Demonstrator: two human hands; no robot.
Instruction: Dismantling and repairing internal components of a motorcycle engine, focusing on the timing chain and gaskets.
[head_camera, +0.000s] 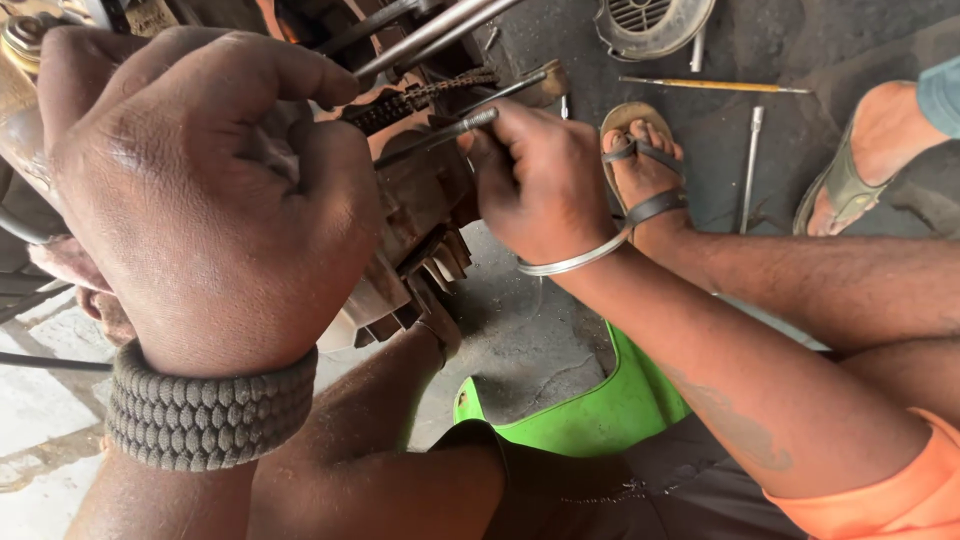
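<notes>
My left hand (200, 200), with a braided band on its wrist, fills the foreground as a closed fist pressed against a greasy engine (425, 215); anything inside the fist is hidden. My right hand (540, 185), with a thin metal bangle on its wrist, grips a slim metal rod tool (440, 135) whose tip points left into the engine. Just above the tool runs a drive chain (420, 98). Cooling fins (435, 270) stick out below the hands.
A bright green stool (600, 410) sits under my arm. A sandalled foot (645, 170) rests close behind my right hand, and a second sandalled foot (860, 160) is at right. On the dark ground lie a yellow-handled screwdriver (715, 85), a metal rod (750, 165) and a round vented cover (650, 25).
</notes>
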